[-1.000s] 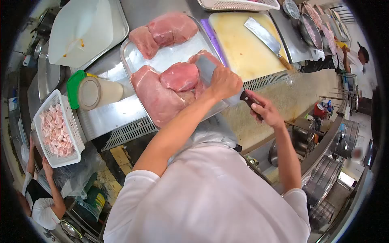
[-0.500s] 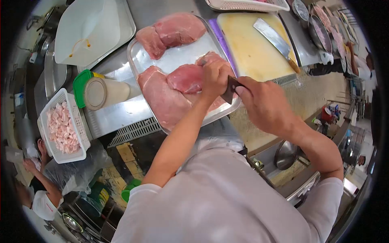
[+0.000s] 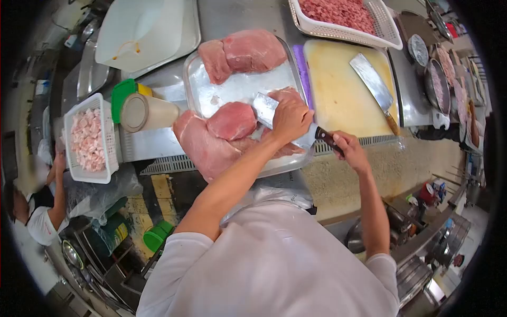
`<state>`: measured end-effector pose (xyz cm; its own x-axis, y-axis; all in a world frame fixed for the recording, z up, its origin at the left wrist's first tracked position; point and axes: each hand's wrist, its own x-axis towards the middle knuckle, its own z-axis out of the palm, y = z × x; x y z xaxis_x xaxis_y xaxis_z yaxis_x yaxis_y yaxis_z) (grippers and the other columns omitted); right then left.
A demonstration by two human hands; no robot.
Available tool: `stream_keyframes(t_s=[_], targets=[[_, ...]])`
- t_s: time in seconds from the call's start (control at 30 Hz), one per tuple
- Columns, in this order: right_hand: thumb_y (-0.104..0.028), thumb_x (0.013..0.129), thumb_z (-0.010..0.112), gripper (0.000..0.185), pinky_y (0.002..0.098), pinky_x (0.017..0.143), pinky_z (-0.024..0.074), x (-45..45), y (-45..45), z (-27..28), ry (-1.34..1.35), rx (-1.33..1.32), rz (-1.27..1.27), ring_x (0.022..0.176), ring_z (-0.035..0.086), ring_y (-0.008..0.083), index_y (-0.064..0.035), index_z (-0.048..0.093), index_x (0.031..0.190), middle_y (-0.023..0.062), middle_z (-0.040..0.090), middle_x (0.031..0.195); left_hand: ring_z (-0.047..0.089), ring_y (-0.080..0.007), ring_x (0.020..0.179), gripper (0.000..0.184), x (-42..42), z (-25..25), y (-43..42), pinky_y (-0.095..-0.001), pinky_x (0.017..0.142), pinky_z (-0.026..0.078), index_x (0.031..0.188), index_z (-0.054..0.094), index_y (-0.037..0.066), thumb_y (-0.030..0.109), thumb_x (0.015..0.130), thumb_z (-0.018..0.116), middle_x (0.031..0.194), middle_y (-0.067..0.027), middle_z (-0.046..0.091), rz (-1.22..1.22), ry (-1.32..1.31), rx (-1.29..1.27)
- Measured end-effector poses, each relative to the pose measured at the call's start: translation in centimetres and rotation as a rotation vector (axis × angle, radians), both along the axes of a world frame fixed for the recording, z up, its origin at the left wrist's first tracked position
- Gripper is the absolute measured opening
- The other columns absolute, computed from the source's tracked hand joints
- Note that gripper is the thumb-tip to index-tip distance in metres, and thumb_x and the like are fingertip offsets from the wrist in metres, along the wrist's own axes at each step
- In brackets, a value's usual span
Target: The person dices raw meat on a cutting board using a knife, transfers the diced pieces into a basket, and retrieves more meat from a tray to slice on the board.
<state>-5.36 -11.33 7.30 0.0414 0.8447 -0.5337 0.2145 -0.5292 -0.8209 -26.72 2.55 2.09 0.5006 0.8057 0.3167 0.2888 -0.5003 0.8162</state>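
My right hand [image 3: 348, 150] is closed round the dark handle of a wide-bladed knife [image 3: 265, 109], over the front right of a metal tray [image 3: 211, 98]. Across the blade lies my left hand [image 3: 290, 119], its fingers curled together; what they grip is hidden. Under and beside it are pieces of raw meat [image 3: 285, 95]. A rounder red piece [image 3: 232, 121] and a large pale slab [image 3: 203, 148] lie left of the blade. Two more joined pieces [image 3: 253, 50] rest at the tray's back.
A cleaver [image 3: 372, 79] lies on a yellowed cutting board [image 3: 332, 95] to the right. Baskets of ground meat [image 3: 338, 15] and diced meat [image 3: 87, 140] stand behind and left. A lidded container [image 3: 150, 112] is beside the tray. A co-worker [image 3: 45, 211] is at far left.
My right hand has drawn back from my left hand, and more of the blade shows past my left fingers. The view has shifted, bringing the ground meat basket further into sight.
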Motion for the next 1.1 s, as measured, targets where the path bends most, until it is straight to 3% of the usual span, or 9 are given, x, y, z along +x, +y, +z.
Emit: stream_keyframes(t_s=[0.07,0.2,0.23,0.3,0.4,0.5,0.73,0.87,1.1], targets=[[-0.039,0.11,0.056,0.041,0.0237,0.052,0.0401,-0.2,0.0,-1.5,0.076,0.009,-0.038,0.057,0.05,0.0058,-0.0034,0.073,0.121,-0.0034,0.056,0.069,0.065,-0.036,0.102,0.007,-2.5,1.0,1.0,-0.047,0.094,0.051,0.095,0.071,0.004,0.006,0.088,0.07,0.099,-0.0155,0.07,-0.028,-0.216,0.034],[-0.032,0.107,0.062,0.035,0.025,0.051,0.0423,-1.1,-1.8,-2.3,0.238,-0.117,-0.106,0.057,0.053,0.0084,-0.0031,0.067,0.126,0.0006,0.062,0.075,0.063,-0.0381,0.106,0.016,-14.2,1.7,1.1,-0.0477,0.101,0.049,0.103,0.071,0.002,0.006,0.088,0.068,0.11,-0.0177,0.068,0.532,-0.027,0.082],[-0.03,0.106,0.063,0.036,0.0257,0.051,0.0435,-1.9,-2.2,-1.8,0.321,-0.173,-0.115,0.056,0.055,0.0095,-0.0029,0.064,0.129,0.0024,0.064,0.076,0.063,-0.042,0.107,0.026,-17.3,5.7,0.2,-0.0486,0.101,0.05,0.111,0.07,-0.001,0.009,0.086,0.07,0.114,-0.0204,0.067,0.662,0.328,0.105],[-0.027,0.103,0.065,0.038,0.0269,0.051,0.0454,-3.3,-2.5,-1.8,0.48,-0.271,-0.09,0.056,0.057,0.0115,-0.0026,0.06,0.133,0.0056,0.067,0.078,0.064,-0.0383,0.113,0.04,-25.3,-1.1,0.1,-0.0461,0.102,0.051,0.122,0.064,-0.006,0.014,0.089,0.074,0.12,-0.0217,0.068,0.862,0.463,0.232],[-0.021,0.099,0.07,0.035,0.0279,0.05,0.0452,-5.9,-2.9,-1.0,0.649,-0.413,-0.014,0.055,0.057,0.0125,-0.0013,0.06,0.126,0.0065,0.067,0.077,0.064,-0.0312,0.118,0.053,-30.5,-4.3,-1.4,-0.0424,0.102,0.052,0.131,0.058,-0.009,0.021,0.093,0.079,0.125,-0.0218,0.067,0.989,-0.04,-0.577],[-0.019,0.098,0.072,0.031,0.0279,0.049,0.0437,-8.6,-3.9,-1.4,0.357,-0.299,0.104,0.055,0.055,0.0112,-0.0016,0.062,0.121,0.0038,0.063,0.074,0.063,-0.0251,0.119,0.062,-30.2,-4.5,-1.7,-0.0407,0.101,0.052,0.137,0.054,-0.008,0.026,0.094,0.082,0.131,-0.0206,0.065,0.905,-0.471,-0.898],[-0.014,0.097,0.074,0.031,0.0272,0.049,0.0433,-12.7,-6.5,0.8,0.145,-0.143,0.007,0.055,0.052,0.0085,0.0001,0.061,0.121,-0.0002,0.057,0.072,0.061,-0.0314,0.13,0.067,-30.3,0.0,-3.2,-0.0477,0.112,0.05,0.149,0.049,0.0,0.014,0.091,0.079,0.139,-0.015,0.063,0.607,-0.79,-1.124],[-0.013,0.096,0.072,0.033,0.0282,0.046,0.0424,-14.7,-6.1,-1.3,0.203,-0.049,-0.045,0.053,0.052,0.0091,-0.001,0.059,0.123,0.0007,0.057,0.071,0.063,-0.03,0.126,0.071,-29.3,-0.8,-1.7,-0.0444,0.11,0.051,0.148,0.053,0.002,0.007,0.083,0.081,0.138,-0.0147,0.064,0.632,-0.735,-1.004],[-0.013,0.098,0.069,0.024,0.0296,0.043,0.0407,-16.0,-2.1,-3.3,0.301,0.031,-0.093,0.05,0.054,0.0118,-0.0062,0.052,0.113,0.0024,0.056,0.066,0.069,-0.0288,0.109,0.057,-21.6,9.7,-0.3,-0.0375,0.097,0.055,0.132,0.06,0.0,0.009,0.08,0.082,0.121,-0.0156,0.07,0.582,-0.374,-0.431]])
